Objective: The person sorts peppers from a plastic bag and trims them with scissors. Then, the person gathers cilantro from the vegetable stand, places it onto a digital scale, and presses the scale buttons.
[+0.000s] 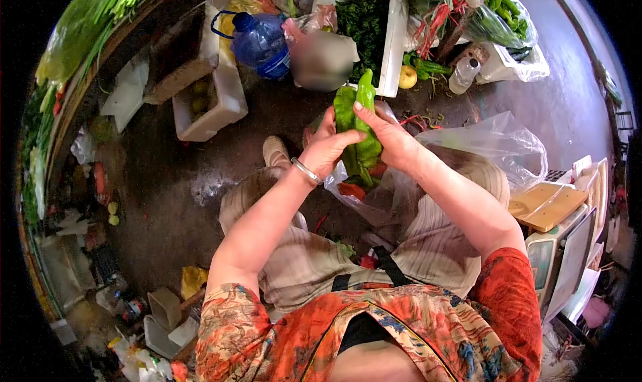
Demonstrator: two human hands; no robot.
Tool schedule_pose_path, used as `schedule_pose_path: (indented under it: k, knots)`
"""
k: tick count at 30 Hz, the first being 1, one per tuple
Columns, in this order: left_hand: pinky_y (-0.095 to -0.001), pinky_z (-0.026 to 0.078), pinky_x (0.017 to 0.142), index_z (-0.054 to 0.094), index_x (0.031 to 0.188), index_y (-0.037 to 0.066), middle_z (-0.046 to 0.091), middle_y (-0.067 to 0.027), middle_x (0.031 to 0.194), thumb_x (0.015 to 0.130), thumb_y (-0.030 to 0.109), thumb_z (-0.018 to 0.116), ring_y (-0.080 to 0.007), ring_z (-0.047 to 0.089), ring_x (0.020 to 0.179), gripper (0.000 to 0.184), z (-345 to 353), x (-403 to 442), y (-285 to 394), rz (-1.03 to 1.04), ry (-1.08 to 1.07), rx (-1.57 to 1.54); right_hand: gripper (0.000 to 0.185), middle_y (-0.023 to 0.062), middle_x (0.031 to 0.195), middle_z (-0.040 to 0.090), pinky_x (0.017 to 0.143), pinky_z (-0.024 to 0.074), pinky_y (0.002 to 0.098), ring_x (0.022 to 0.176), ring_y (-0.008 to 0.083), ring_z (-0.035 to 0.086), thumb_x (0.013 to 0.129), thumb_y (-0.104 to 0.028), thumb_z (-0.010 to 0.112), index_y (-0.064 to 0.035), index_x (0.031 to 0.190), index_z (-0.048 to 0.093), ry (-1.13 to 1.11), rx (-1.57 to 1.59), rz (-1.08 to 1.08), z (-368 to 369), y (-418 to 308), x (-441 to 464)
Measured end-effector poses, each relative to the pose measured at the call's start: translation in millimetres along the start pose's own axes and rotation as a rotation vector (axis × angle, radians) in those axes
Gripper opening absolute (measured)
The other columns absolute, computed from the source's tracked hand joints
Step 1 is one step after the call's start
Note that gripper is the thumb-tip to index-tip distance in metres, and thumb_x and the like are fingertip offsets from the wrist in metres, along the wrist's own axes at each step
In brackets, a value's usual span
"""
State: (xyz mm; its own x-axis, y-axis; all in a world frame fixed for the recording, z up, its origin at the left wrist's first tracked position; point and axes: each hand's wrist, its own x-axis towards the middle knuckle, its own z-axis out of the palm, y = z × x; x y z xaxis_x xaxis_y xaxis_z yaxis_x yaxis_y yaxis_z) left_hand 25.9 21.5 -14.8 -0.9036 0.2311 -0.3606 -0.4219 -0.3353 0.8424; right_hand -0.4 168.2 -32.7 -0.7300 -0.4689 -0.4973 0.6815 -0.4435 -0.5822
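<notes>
Several long green peppers (366,151) stand bunched upright between my two hands, above my lap. My left hand (324,150), with a bracelet at the wrist, is closed round them from the left, its thumb lying across the front. From the right, my right hand (394,138) grips the same bunch, thumb pressed near the top of one pepper. Below them a clear plastic bag (391,205) sits between my knees, with orange-red pieces (352,191) showing in it; I cannot make out their kind.
Ahead are a white foam box (394,44) of dark leafy greens (362,31), a blue water jug (261,46) and a clear bottle (463,75). An open foam box (210,108) stands front left. Another clear bag (495,141) spreads by my right knee.
</notes>
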Motion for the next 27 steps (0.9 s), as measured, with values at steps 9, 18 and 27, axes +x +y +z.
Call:
schedule_pose_path:
  k: [9,18,27]
  knots:
    - [-0.0313,0.045,0.089,0.041,0.129,0.008,0.057,-0.0065,0.112,0.075,0.002,0.068,-0.0182,0.056,0.102,0.06,-9,5,9,0.082,0.143,-0.022,0.08,0.0121,0.124,0.052,0.095,0.0416,0.0321,0.111,0.0198,0.052,0.077,-0.035,0.075,0.0,0.136,0.034,-0.14,-0.219,-0.145,14,-6,1]
    - [-0.0332,0.035,0.099,0.028,0.139,0.012,0.046,-0.0046,0.127,0.088,0.018,0.059,-0.0186,0.045,0.117,0.06,-8,7,15,0.032,0.017,-0.202,0.082,0.0109,0.119,0.054,0.095,0.0406,0.0312,0.111,0.0194,0.051,0.069,-0.032,0.082,0.0009,0.129,0.038,-0.147,-0.389,-0.195,11,-4,10]
    - [-0.0317,0.031,0.102,0.038,0.136,0.007,0.049,-0.0039,0.129,0.094,0.029,0.048,-0.0169,0.045,0.118,0.048,-5,1,29,0.094,-0.059,-0.311,0.059,0.0099,0.106,0.061,0.084,0.0476,0.0313,0.095,0.0189,0.059,0.075,-0.013,0.075,0.0,0.123,0.045,0.026,-0.359,-0.179,18,1,14]
